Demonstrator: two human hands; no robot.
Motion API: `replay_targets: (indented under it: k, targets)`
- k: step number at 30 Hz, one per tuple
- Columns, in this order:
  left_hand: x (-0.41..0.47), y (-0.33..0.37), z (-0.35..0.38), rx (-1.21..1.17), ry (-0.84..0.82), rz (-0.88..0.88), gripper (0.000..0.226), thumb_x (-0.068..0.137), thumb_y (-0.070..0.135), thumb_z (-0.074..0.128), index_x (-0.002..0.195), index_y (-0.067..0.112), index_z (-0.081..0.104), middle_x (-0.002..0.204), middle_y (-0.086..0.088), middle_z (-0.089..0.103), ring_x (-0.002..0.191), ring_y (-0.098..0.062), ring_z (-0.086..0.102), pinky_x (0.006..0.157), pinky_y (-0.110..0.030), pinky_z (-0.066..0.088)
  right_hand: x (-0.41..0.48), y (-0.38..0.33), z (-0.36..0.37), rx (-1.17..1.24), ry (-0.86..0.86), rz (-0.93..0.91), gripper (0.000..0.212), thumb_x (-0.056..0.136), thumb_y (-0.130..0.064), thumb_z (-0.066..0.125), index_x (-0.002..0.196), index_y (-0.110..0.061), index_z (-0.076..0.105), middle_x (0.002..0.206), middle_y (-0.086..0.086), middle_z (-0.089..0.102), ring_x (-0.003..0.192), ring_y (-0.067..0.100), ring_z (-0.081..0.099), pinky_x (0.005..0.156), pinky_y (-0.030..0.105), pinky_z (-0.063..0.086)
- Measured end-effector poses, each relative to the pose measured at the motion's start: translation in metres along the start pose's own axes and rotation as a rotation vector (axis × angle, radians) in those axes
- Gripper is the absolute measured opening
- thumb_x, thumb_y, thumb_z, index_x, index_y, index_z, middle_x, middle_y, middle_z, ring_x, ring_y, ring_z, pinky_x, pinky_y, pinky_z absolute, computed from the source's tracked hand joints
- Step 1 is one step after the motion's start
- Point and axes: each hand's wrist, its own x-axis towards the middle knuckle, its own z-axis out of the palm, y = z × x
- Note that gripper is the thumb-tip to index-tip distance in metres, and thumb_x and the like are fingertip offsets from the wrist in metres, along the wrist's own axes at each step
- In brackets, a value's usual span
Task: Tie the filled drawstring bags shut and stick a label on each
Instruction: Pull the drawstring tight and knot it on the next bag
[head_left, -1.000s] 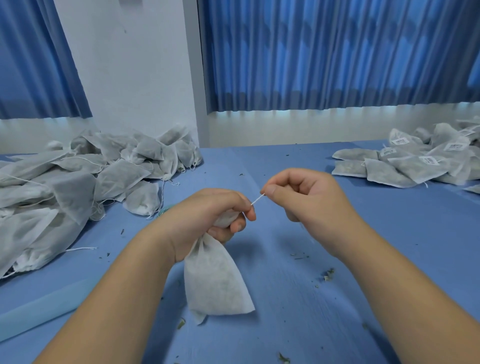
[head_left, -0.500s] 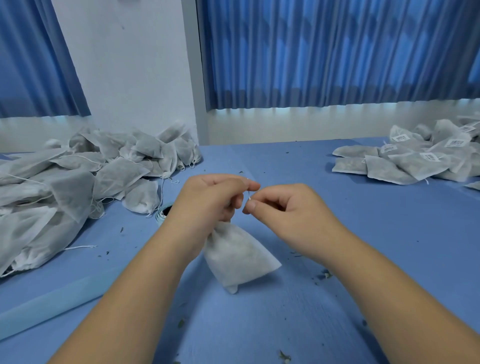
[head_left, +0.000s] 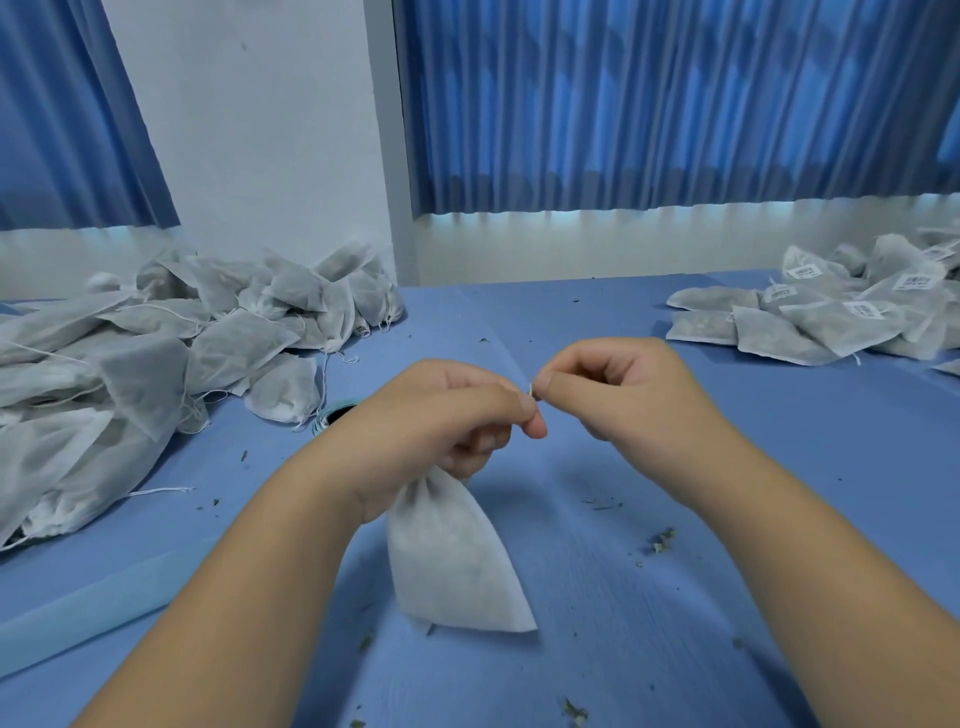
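The left hand (head_left: 447, 415) is curled tight round the gathered neck of a white drawstring bag (head_left: 457, 561), which hangs near the middle over the blue table (head_left: 779, 467). The right hand (head_left: 623, 395), fingers curled, pinches the thin string (head_left: 531, 388) just beside the left thumb. The far-right pile of bags (head_left: 810, 332) carries white labels (head_left: 803, 271) with barcode-like print, too small to read. The far-left pile (head_left: 182, 343) shows none.

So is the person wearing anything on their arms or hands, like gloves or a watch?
No. The bare left hand and bare right hand show no gloves, rings or watch, and no sleeves show on either arm.
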Motion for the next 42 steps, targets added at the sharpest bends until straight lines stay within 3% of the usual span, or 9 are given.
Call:
replay_targets:
  k: [4, 8, 10, 13, 16, 18, 21, 27, 42]
  targets:
    - [0.005, -0.005, -0.002, -0.291, -0.087, -0.166, 0.014, 0.075, 0.021, 0.061, 0.062, 0.016, 0.065, 0.054, 0.005, 0.035, 0.038, -0.007, 0.026, 0.040, -0.018, 0.020, 0.003, 0.009, 0.005, -0.126, -0.018, 0.089, 0.024, 0.087, -0.024, 0.065, 0.064, -0.016, 0.069, 0.043, -0.013, 0.033, 0.041, 0.006, 0.027, 0.040, 0.013, 0.025]
    - [0.012, -0.012, -0.004, -0.546, -0.088, -0.266, 0.010, 0.070, 0.020, 0.062, 0.061, 0.014, 0.060, 0.054, 0.006, 0.032, 0.035, -0.007, 0.027, 0.042, -0.020, 0.015, 0.007, 0.025, 0.002, -0.364, -0.001, 0.125, 0.024, 0.087, -0.027, 0.063, 0.071, -0.010, 0.068, 0.044, -0.012, 0.040, 0.042, 0.006, 0.033, 0.041, 0.013, 0.027]
    - [0.014, -0.014, -0.005, -0.601, -0.068, -0.279, 0.009, 0.067, 0.020, 0.063, 0.062, 0.014, 0.059, 0.054, 0.006, 0.032, 0.035, -0.007, 0.026, 0.044, -0.021, 0.013, 0.008, 0.030, 0.000, -0.477, -0.022, 0.165, 0.020, 0.087, -0.027, 0.063, 0.069, -0.019, 0.067, 0.053, -0.014, 0.053, 0.048, 0.003, 0.043, 0.047, 0.017, 0.034]
    - [0.015, -0.016, -0.004, -0.612, -0.046, -0.294, 0.008, 0.064, 0.019, 0.064, 0.063, 0.014, 0.059, 0.054, 0.006, 0.031, 0.035, -0.007, 0.027, 0.046, -0.022, 0.012, 0.009, 0.033, -0.001, -0.583, -0.033, 0.172, 0.009, 0.087, -0.023, 0.062, 0.082, -0.021, 0.070, 0.079, -0.012, 0.067, 0.075, 0.007, 0.059, 0.065, 0.018, 0.044]
    - [0.017, -0.018, -0.004, -0.594, -0.028, -0.305, 0.008, 0.067, 0.020, 0.063, 0.064, 0.014, 0.059, 0.054, 0.006, 0.033, 0.036, -0.007, 0.027, 0.045, -0.021, 0.013, 0.009, 0.026, 0.002, -0.454, 0.071, 0.095, 0.005, 0.086, -0.023, 0.064, 0.083, -0.025, 0.067, 0.081, -0.013, 0.067, 0.076, 0.001, 0.059, 0.061, 0.004, 0.040]
    - [0.017, -0.019, -0.004, -0.590, -0.020, -0.309, 0.009, 0.069, 0.021, 0.062, 0.065, 0.014, 0.060, 0.054, 0.006, 0.033, 0.036, -0.008, 0.027, 0.047, -0.022, 0.012, 0.008, 0.018, 0.003, -0.238, 0.118, 0.063, 0.013, 0.085, -0.028, 0.066, 0.073, -0.022, 0.066, 0.071, -0.004, 0.066, 0.062, 0.002, 0.055, 0.057, 0.009, 0.040]
    - [0.018, -0.020, -0.005, -0.601, -0.022, -0.309, 0.009, 0.070, 0.021, 0.062, 0.065, 0.014, 0.060, 0.052, 0.006, 0.034, 0.036, -0.008, 0.028, 0.049, -0.022, 0.011, 0.003, 0.006, 0.006, -0.045, 0.019, 0.089, 0.023, 0.083, -0.036, 0.066, 0.069, -0.019, 0.063, 0.070, 0.010, 0.062, 0.056, 0.005, 0.055, 0.057, 0.022, 0.043]
    - [0.017, -0.020, -0.005, -0.592, -0.052, -0.298, 0.010, 0.071, 0.021, 0.061, 0.064, 0.014, 0.061, 0.052, 0.006, 0.035, 0.036, -0.007, 0.028, 0.050, -0.022, 0.011, 0.000, 0.001, 0.010, -0.028, -0.056, 0.089, 0.018, 0.085, -0.024, 0.064, 0.068, -0.018, 0.067, 0.056, -0.012, 0.055, 0.051, 0.003, 0.051, 0.049, 0.012, 0.040]
    - [0.014, -0.017, -0.003, -0.520, -0.103, -0.286, 0.010, 0.071, 0.021, 0.059, 0.063, 0.014, 0.059, 0.053, 0.005, 0.036, 0.036, -0.007, 0.030, 0.046, -0.021, 0.014, 0.001, 0.003, 0.008, -0.030, -0.081, 0.059, 0.015, 0.081, -0.013, 0.066, 0.067, -0.020, 0.067, 0.058, -0.009, 0.058, 0.054, 0.003, 0.055, 0.050, 0.014, 0.042]
